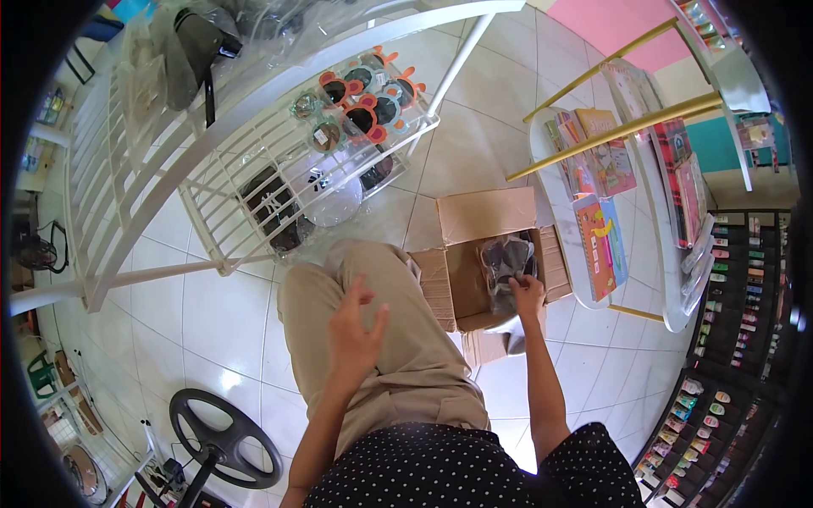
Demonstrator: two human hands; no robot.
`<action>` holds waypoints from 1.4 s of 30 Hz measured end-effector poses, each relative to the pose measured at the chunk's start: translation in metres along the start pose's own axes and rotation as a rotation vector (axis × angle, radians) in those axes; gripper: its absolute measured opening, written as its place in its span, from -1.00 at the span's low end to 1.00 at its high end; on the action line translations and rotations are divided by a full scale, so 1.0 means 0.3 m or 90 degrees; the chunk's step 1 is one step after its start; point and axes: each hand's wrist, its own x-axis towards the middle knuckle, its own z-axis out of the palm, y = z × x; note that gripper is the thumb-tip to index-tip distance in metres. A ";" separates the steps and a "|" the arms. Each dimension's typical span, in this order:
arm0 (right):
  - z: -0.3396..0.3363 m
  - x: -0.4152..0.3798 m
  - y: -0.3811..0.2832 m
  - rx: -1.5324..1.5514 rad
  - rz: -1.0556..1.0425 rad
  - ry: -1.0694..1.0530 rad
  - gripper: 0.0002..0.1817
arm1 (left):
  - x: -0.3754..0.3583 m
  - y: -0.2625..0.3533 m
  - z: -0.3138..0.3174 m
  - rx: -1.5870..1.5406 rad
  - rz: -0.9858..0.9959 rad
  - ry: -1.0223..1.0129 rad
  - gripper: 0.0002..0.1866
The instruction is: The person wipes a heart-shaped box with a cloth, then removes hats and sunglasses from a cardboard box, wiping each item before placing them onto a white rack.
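Sunglasses (514,254) in clear plastic (500,298) sit inside the open cardboard box (462,275) on the tile floor (203,315), right hand's (527,294) grip closed on the plastic. Left hand's (356,340) grip is open, kinda hovering over the beige trousers (406,326). More sunglasses, colorful-framed ones (360,116), sit on the white rack (224,258).
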 end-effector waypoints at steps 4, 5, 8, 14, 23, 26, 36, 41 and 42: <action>-0.255 -0.102 -0.169 0.477 -0.027 -0.415 -0.89 | 0.020 0.014 0.138 -0.116 0.101 -0.085 -0.43; -0.300 -0.130 -0.227 0.524 -0.037 -0.476 -0.87 | 0.020 0.028 0.171 -0.202 0.054 -0.160 -0.43; -0.355 -0.208 -0.391 0.652 -0.068 -0.625 -0.84 | 0.018 0.032 0.251 -0.422 -0.005 -0.263 -0.47; -0.316 -0.363 -0.668 0.938 0.030 -0.291 -0.89 | 0.065 -0.013 0.188 -0.533 0.053 0.010 -0.63; -0.217 -0.365 -0.849 0.680 -0.469 -0.054 -0.85 | 0.050 0.017 0.074 -0.351 0.086 0.111 -0.66; -0.258 -0.325 -0.846 0.726 -0.392 -0.093 -0.89 | 0.098 0.010 0.037 -0.481 0.062 0.154 -0.65; -0.576 -0.376 -0.831 0.471 -0.539 -0.294 -0.67 | 0.000 0.263 -0.243 -0.388 0.093 0.135 -0.60; -0.875 -0.451 -1.026 0.536 -0.770 -0.090 -0.75 | -0.085 0.432 -0.510 -0.109 0.312 0.389 -0.54; -0.887 -0.456 -1.119 0.554 -0.756 -0.148 -0.76 | -0.041 0.454 -0.555 -0.060 0.293 0.449 -0.57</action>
